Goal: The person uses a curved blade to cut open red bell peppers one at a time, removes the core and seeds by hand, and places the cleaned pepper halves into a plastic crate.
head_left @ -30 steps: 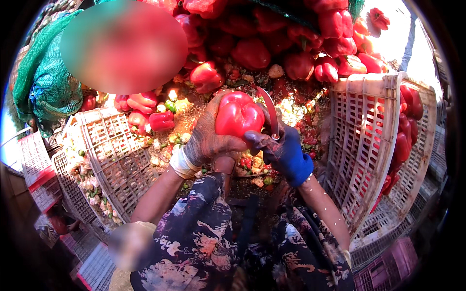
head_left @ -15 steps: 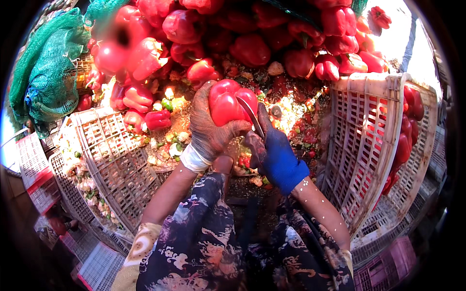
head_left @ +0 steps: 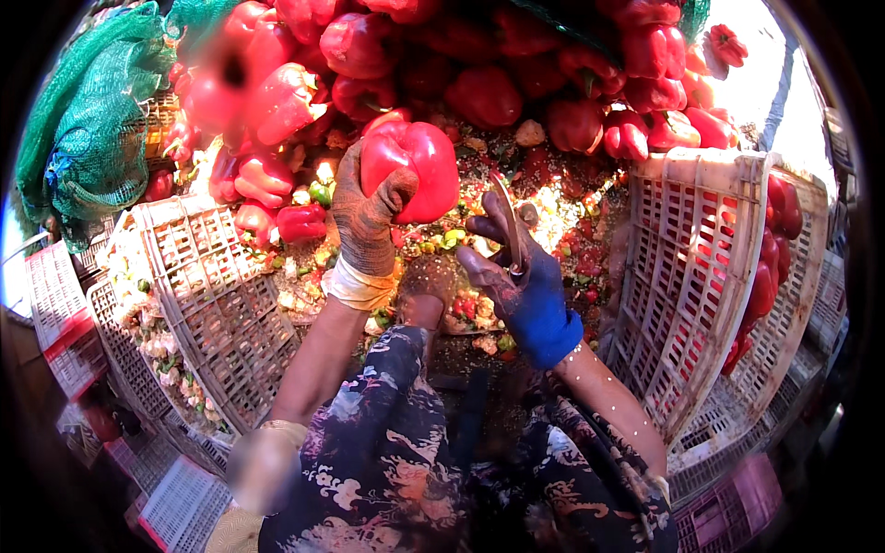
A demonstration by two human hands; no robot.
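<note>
A large red bell pepper point(head_left: 415, 175) is gripped in my left hand point(head_left: 366, 214), which wears a dirty glove with a pale cuff. The thumb presses on the pepper's near side and the other fingers curl behind it. My right hand point(head_left: 524, 286), in a blue glove with dark, soiled fingers, holds a small curved knife point(head_left: 512, 226). The blade points up and away from me, apart from the pepper. Some of the right fingers are stretched out beside the handle. Below both hands lie seeds and pepper scraps point(head_left: 470, 309).
A heap of red peppers point(head_left: 484, 97) fills the far side. At right a white plastic crate point(head_left: 687, 276) stands before another holding red peppers. At left, a slatted crate point(head_left: 217, 304) adjoins a crate with pale cores point(head_left: 166, 355). Green netting point(head_left: 101, 138) hangs at far left.
My left hand has moved the pepper slightly up and left and turned it. The knife has come away from the pepper, and the right fingers have spread.
</note>
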